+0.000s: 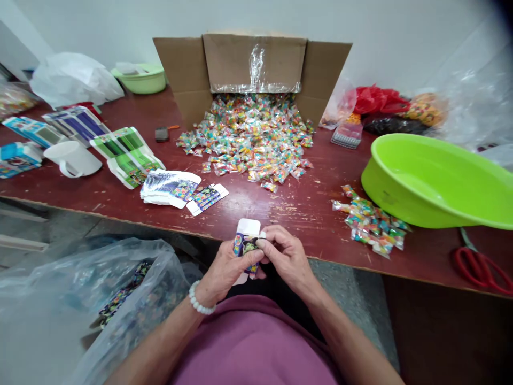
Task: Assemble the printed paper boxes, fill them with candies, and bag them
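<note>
In front of my body, past the table's front edge, my left hand point(229, 264) is wrapped round a small printed cardboard box point(245, 245). Its white end flap stands up at the top, and another white flap shows below. My right hand point(289, 258) pinches at the box's right edge with thumb and forefinger; the fingertips partly hide what they grip. Flat printed boxes point(208, 198) lie on the table nearest my left hand, beside a stack of similar flattened boxes point(170, 187).
An open carton point(256, 61) spills a heap of wrapped candies point(256, 133). A smaller candy pile point(372, 222) lies by a green basin point(441, 198); red scissors point(481, 267) are at right. A white mug point(74, 159) stands left. A plastic bag point(48, 321) with boxes hangs below.
</note>
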### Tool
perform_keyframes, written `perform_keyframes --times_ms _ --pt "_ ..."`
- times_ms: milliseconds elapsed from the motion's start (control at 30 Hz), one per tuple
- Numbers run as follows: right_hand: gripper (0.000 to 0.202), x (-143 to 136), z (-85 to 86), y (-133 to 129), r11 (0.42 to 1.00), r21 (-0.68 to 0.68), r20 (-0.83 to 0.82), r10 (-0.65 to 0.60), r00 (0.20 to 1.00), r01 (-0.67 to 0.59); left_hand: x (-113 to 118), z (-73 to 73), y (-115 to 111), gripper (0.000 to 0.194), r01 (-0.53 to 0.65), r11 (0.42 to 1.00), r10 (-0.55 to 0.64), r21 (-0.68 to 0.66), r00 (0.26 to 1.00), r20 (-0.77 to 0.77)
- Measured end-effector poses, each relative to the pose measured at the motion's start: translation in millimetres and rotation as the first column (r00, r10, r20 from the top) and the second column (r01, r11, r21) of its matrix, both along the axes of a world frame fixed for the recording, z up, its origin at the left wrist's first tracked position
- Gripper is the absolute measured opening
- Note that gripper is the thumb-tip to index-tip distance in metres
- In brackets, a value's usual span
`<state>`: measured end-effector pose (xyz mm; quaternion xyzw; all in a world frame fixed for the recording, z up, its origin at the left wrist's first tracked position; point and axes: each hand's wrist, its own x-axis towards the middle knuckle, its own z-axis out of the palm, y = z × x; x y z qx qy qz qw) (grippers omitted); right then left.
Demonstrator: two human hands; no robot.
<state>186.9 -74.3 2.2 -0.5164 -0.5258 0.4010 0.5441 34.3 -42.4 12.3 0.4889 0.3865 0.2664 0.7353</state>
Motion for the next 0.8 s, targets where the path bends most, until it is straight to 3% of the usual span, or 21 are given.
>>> perform_keyframes --times_ms 100,167,267,367,567,700,800 --pt "0.022 4.4 2.1 3.7 0.997 0.048 0.055 -0.068 0.996 0.066 -1.7 -0.2 2.5 0.028 -0.031 0.993 0.036 0.118 0.999 -0.038" --pt "0.022 6.6 1.4 5.8 0.997 -0.004 0.06 -0.073 0.996 0.073 -3.3 -0.3 3.0 0.036 -0.114 0.976 0.123 0.186 0.992 -0.039" --pt "0.019 2.5 -4.3 7.4 0.994 -0.095 -0.083 -0.067 0.994 0.059 -4.0 -1.8 -0.4 0.06 -0.272 0.94 0.279 0.207 0.96 -0.004" --pt "0.036 -9.3 -11.2 6.8 0.992 -0.099 -0.258 -0.105 0.96 0.082 -4.3 -3.4 -5.9 0.069 -0.347 0.904 0.362 0.252 0.932 -0.013" --pt "0.021 -22.4 -11.7 4.2 0.993 0.0 -0.305 -0.113 0.946 0.119 -12.4 -3.3 -5.7 0.053 -0.28 0.918 0.305 0.282 0.951 -0.051" --pt "0.02 -17.2 -10.2 7.6 0.996 -0.066 -0.228 -0.078 0.97 0.064 -16.6 -8.0 -0.8 0.03 -0.256 0.94 0.269 0.224 0.963 -0.029" --pt "0.022 -15.8 -12.1 12.4 0.99 -0.134 -0.282 -0.072 0.957 0.035 -17.5 -11.9 2.2 0.024 -0.295 0.92 0.314 0.258 0.949 -0.033"
